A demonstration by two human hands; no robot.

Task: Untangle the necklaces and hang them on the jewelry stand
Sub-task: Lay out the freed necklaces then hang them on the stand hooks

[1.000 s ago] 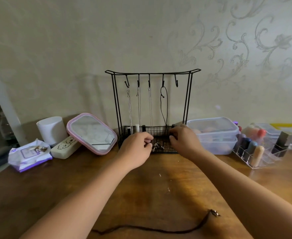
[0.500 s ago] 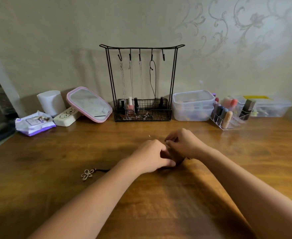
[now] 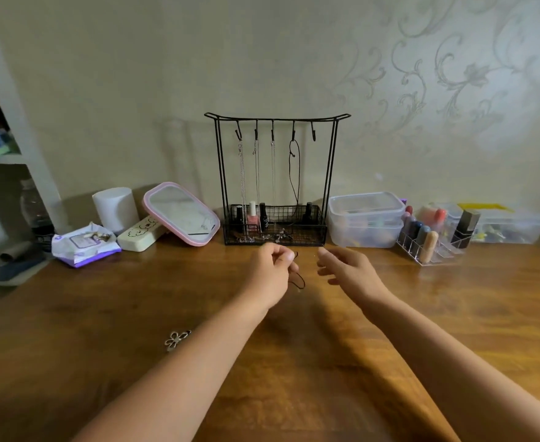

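A black wire jewelry stand (image 3: pixel 277 117) stands against the wall on the wooden table (image 3: pixel 71 314). Three thin silver chains (image 3: pixel 257 173) and a black cord necklace (image 3: pixel 295 167) hang from its hooks; the rightmost hook (image 3: pixel 313 134) is bare. My left hand (image 3: pixel 270 277) is raised in front of the stand and pinches a dark cord necklace (image 3: pixel 298 280) that loops below its fingers. The cord's silver flower pendant (image 3: pixel 176 339) lies on the table left of my left forearm, which hides the cord between. My right hand (image 3: pixel 346 271) hovers beside it, fingers loosely spread, holding nothing.
The stand's basket (image 3: pixel 294 240) holds nail polish bottles and small jewelry. Left of it are a pink-framed mirror (image 3: pixel 179 212), a white cylinder (image 3: pixel 115 209), a cream case (image 3: pixel 138 236) and a wipes pack (image 3: pixel 83 245). Clear plastic boxes (image 3: pixel 366 218) and a lipstick organizer (image 3: pixel 431 240) sit right.
Both hands came back from the stand's basket to the table, gripped the dark cord together, then lifted. My right hand has let go; my left still pinches the cord.
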